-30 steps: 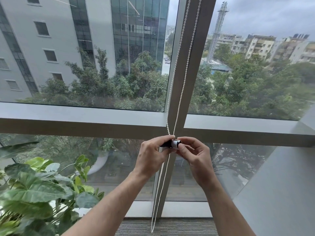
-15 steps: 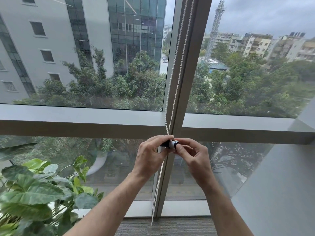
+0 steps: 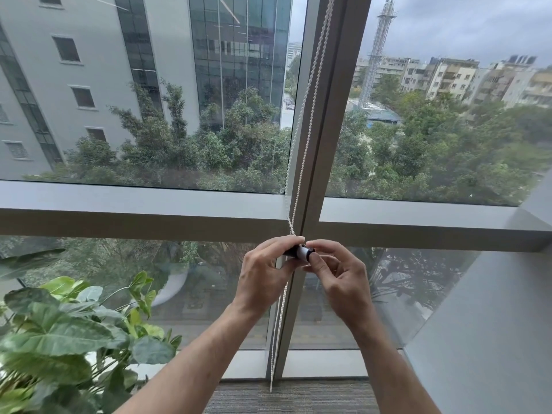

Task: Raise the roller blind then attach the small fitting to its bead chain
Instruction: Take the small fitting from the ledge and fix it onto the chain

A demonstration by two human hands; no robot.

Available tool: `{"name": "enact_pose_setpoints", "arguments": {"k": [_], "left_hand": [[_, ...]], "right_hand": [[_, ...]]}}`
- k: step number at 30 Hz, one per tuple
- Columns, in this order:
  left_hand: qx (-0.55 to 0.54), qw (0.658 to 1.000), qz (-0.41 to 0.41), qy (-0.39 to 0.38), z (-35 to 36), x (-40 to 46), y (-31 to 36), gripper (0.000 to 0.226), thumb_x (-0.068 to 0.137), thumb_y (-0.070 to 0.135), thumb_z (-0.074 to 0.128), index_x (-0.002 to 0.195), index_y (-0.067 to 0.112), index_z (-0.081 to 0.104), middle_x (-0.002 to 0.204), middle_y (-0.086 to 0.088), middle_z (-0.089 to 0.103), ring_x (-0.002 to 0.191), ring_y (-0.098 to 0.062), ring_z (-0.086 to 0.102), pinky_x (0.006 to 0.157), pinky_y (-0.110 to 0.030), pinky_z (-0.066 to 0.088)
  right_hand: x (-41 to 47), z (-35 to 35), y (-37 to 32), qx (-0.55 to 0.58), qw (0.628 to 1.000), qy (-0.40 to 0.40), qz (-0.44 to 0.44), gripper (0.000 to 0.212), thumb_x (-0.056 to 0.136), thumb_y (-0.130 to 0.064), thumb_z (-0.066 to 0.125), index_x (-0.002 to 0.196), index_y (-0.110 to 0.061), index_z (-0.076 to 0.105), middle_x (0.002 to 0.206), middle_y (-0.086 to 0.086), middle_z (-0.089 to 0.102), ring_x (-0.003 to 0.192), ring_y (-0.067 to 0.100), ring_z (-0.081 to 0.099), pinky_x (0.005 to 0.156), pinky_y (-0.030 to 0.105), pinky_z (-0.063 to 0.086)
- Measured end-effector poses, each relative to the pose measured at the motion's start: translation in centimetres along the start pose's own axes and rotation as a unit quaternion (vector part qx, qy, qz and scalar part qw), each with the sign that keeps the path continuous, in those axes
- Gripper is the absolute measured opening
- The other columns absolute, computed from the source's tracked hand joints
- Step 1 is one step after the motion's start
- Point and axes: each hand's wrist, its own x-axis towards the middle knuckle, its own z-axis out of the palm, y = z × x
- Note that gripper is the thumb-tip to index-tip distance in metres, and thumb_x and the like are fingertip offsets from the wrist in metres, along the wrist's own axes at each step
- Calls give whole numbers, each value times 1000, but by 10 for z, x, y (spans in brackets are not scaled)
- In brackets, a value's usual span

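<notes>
A leafy potted plant fills the lower left corner. Right of it, the left hand pinches the dark end of the small fitting, fingers curled over it. The bead chain hangs along the window frame, passing behind the fitting and down to the floor. The right hand grips the fitting's white end with thumb and forefinger.

White bead chain looking like smooth plastic; small fitting showing glossy black-and-white plastic; window frame appearing matt grey metal; carpet looking rough woven.
</notes>
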Motion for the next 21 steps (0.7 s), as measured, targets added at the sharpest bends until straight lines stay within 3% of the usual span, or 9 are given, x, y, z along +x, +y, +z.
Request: {"name": "enact_pose_setpoints", "arguments": {"k": [4, 12, 17, 21], "left_hand": [[0, 1000, -3, 1, 0, 0, 1, 39, 72, 5, 86, 108, 11, 76, 106, -1, 76, 95, -12, 72, 88, -30, 57], [18, 1000, -3, -13, -3, -1, 5, 36, 75, 5, 84, 109, 11, 76, 105, -2, 76, 95, -14, 72, 87, -33, 57], [34, 999, -2, -21, -5, 1, 9, 34, 74, 11, 86, 107, 12, 77, 100, -2, 77, 93, -15, 71, 86, -28, 55], [45, 999, -6, -23, -4, 2, 10, 37, 71, 9, 87, 106, 13, 78, 98, -2, 78, 90, -14, 70, 85, -19, 52]], "right_hand": [[-2, 0, 3, -57, 998, 9, -30, 18, 92, -11, 69, 108, -17, 75, 103, 7, 77, 95, 24, 75, 85, 48, 60], [-8, 2, -2, -96, 994, 23, -45, 28, 85, -24, 79, 111, -29, 73, 99, -10, 78, 93, 11, 76, 85, 27, 59], [-5, -1, -8, -75, 997, 30, -21, 25, 80, -50, 76, 100, -37, 74, 94, -9, 79, 91, 13, 76, 84, 33, 61], [-2, -1, -11, -73, 997, 20, -26, 22, 80, -50, 77, 100, -43, 76, 96, -12, 79, 92, 12, 76, 84, 30, 60]]}}
